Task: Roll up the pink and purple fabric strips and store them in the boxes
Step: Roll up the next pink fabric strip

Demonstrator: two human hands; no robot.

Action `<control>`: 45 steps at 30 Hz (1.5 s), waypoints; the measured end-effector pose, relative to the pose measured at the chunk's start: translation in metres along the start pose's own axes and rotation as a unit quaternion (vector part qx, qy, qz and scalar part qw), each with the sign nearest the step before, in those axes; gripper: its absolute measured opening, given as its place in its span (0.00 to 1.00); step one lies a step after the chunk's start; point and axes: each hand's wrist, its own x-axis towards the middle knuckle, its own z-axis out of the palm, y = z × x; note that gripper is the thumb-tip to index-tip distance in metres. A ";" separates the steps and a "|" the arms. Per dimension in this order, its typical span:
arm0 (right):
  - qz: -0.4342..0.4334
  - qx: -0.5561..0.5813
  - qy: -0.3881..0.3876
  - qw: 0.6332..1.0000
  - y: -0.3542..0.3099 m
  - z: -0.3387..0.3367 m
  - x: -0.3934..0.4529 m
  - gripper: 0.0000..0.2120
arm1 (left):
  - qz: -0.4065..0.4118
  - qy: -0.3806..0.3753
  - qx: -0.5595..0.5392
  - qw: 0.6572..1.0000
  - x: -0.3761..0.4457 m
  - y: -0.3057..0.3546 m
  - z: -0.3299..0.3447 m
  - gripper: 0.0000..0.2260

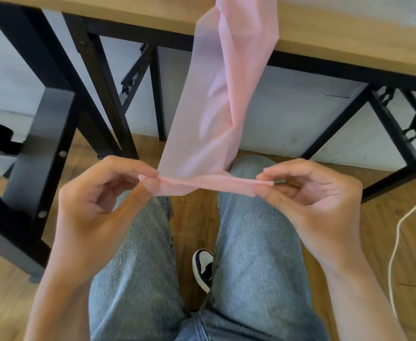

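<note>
While the left hand (pixel 98 193) pinched one corner of the pink fabric strip (pixel 216 99) and the right hand (pixel 307 193) pinched the other, its free end was drawn out between them over the person's knees, folded over once. From there the strip rose, twisted, to the tabletop (pixel 349 40) edge. It looked thin, sheer, limp and very light, likely to slip and skew; gripping both edges at the fold seemed best. No boxes showed.

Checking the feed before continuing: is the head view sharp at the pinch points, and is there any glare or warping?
Head view: both hands, left hand and right hand, are sharp where they pinch the pink fabric strip; the strip's upper part is soft; table edge bows from wide-angle distortion; no harsh glare.
</note>
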 end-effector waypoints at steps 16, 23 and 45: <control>0.009 -0.167 -0.107 0.980 -0.010 0.013 0.000 0.18 | 0.036 -0.024 0.071 0.996 0.005 0.016 0.005 0.08; -0.147 -0.246 -0.061 0.956 -0.015 0.050 -0.003 0.11 | 0.052 -0.079 0.109 0.990 0.010 0.030 0.017 0.04; -0.069 -0.239 -0.052 0.967 0.017 0.037 -0.005 0.05 | 0.036 -0.005 0.103 0.994 0.009 0.021 0.004 0.08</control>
